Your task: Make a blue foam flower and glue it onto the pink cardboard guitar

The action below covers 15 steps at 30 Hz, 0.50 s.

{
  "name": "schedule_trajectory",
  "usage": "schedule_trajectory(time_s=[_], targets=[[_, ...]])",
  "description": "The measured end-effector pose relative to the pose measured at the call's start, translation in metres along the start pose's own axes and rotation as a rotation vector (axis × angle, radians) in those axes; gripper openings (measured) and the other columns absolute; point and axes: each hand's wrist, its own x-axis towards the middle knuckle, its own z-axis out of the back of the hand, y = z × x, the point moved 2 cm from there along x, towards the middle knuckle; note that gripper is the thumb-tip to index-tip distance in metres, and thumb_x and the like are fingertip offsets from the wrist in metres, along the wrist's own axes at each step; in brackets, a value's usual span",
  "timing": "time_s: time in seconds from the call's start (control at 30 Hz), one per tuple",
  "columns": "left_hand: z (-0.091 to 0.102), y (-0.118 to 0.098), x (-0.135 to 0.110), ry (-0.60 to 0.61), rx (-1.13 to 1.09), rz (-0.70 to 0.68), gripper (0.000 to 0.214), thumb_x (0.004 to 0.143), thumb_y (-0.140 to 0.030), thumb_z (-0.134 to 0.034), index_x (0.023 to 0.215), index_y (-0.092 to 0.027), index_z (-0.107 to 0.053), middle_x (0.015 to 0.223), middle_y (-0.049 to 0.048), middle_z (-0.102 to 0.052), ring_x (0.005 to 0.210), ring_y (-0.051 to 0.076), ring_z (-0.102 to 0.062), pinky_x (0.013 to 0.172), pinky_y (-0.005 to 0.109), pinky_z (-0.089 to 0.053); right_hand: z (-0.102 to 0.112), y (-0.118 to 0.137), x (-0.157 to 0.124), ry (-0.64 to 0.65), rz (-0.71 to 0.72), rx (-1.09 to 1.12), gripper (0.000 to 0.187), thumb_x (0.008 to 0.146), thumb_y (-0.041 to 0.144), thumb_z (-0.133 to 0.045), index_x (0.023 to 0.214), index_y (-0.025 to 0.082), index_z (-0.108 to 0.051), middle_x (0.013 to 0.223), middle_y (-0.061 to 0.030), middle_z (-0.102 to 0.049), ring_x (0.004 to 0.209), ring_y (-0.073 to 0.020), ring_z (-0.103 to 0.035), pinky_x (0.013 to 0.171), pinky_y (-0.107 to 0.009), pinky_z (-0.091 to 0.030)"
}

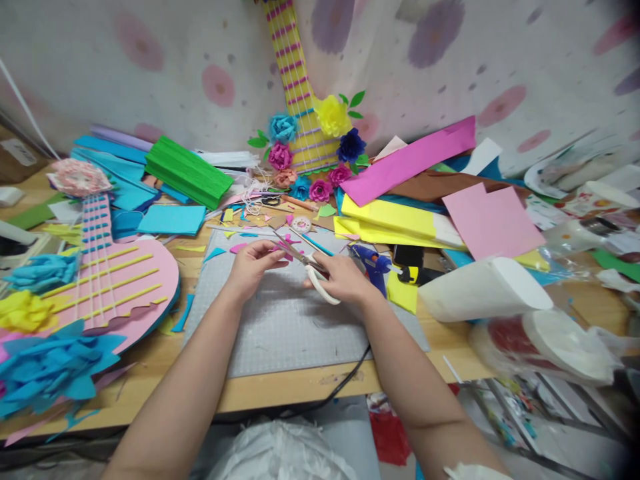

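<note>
Over the grey cutting mat (280,340), my right hand (345,277) is closed around a pair of scissors (323,285) with white handles. Their blades point up and to the left, toward my other hand. My left hand (254,267) has its thumb and fingers pinched together on a small magenta paper piece (286,243) beside the blades. Its exact outline is hard to make out. Behind the hands lie a roll of white tape (301,225) and a blue pencil-like stick (317,244). A blue glue gun (371,267) rests right of my right hand.
A pink paper guitar (145,273) with paper flowers fills the left side. A yellow guitar (300,100) leans on the back wall. Folded green (187,172), magenta (415,160) and yellow paper (390,220) lie behind. White rolls (485,290) stand right; a black cable (345,383) crosses the front edge.
</note>
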Motion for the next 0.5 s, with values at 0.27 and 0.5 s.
schedule_trajectory(time_s=[0.27,0.5], targets=[[-0.001,-0.001,0.000,-0.014,-0.031,0.018,0.023,0.056,-0.031,-0.077,0.066,-0.015,-0.062,0.066,-0.0009,-0.062,0.065,0.012,-0.061,0.070,0.031,-0.055,0.000,-0.001,0.000,-0.036,0.005,0.015,0.030,0.077,0.050,-0.053,0.074,0.020,-0.053,0.063,0.0029,-0.052,0.055,-0.0100,-0.041,0.053,-0.022,-0.020],[0.000,-0.004,-0.002,-0.006,-0.019,0.030,0.022,0.058,-0.031,-0.076,0.068,-0.016,-0.064,0.070,0.0017,-0.066,0.069,0.014,-0.063,0.069,0.030,-0.054,0.003,-0.011,-0.002,-0.080,-0.018,0.050,0.030,0.078,0.049,-0.053,0.073,0.019,-0.055,0.061,0.0024,-0.053,0.055,-0.0099,-0.042,0.054,-0.022,-0.022]])
